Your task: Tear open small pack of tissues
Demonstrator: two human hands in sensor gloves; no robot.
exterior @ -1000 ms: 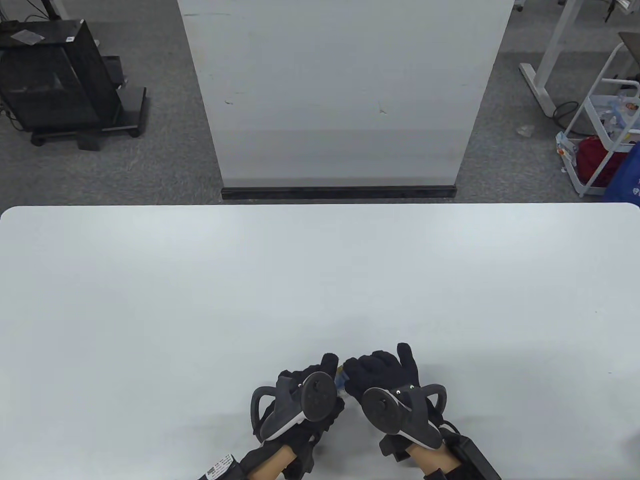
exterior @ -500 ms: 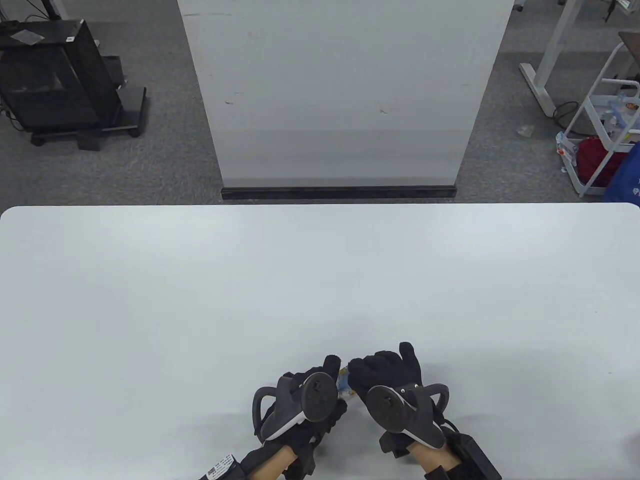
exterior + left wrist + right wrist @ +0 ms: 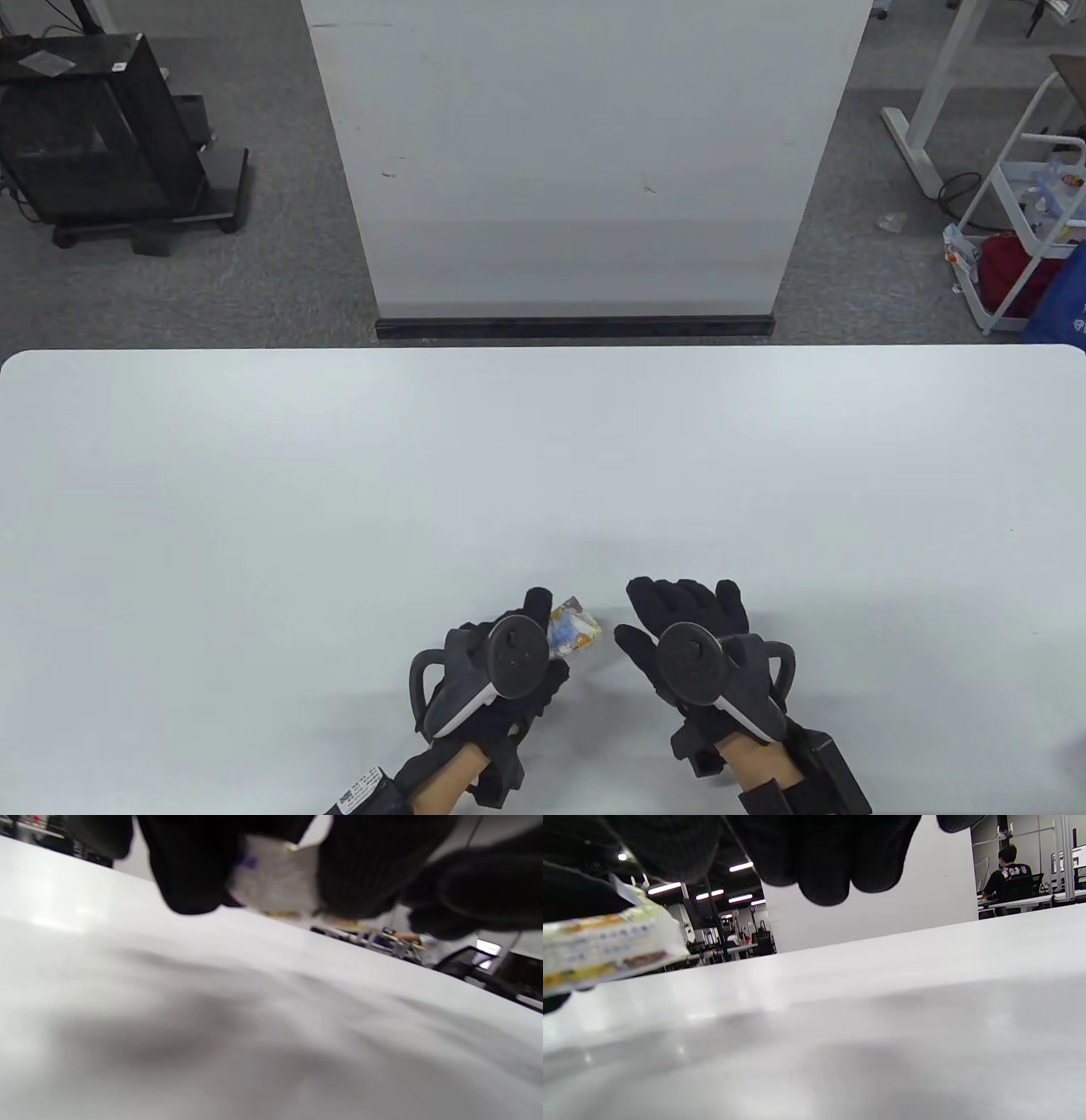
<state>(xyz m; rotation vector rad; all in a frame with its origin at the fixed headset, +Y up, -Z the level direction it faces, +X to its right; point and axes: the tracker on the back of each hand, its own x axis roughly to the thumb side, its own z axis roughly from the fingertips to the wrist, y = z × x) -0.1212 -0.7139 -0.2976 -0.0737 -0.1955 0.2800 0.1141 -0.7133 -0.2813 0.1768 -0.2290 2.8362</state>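
A small tissue pack [image 3: 572, 627] with a white, blue and yellow printed wrapper is held above the white table [image 3: 339, 475] near its front edge. My left hand [image 3: 530, 632] grips it; the left wrist view shows the pack [image 3: 275, 878] between the gloved fingers [image 3: 191, 870]. My right hand [image 3: 670, 615] is off the pack, a short gap to its right, fingers spread and empty. The right wrist view shows the pack [image 3: 606, 942] at the left, apart from the right fingers [image 3: 823, 861].
A white panel [image 3: 577, 153] stands beyond the table's far edge. A black cabinet [image 3: 93, 136] is on the floor far left, a white cart [image 3: 1031, 221] far right.
My right hand has let go of the pack and moved right, opening its fingers. My left hand shifted slightly left with the pack, which now shows more fully.
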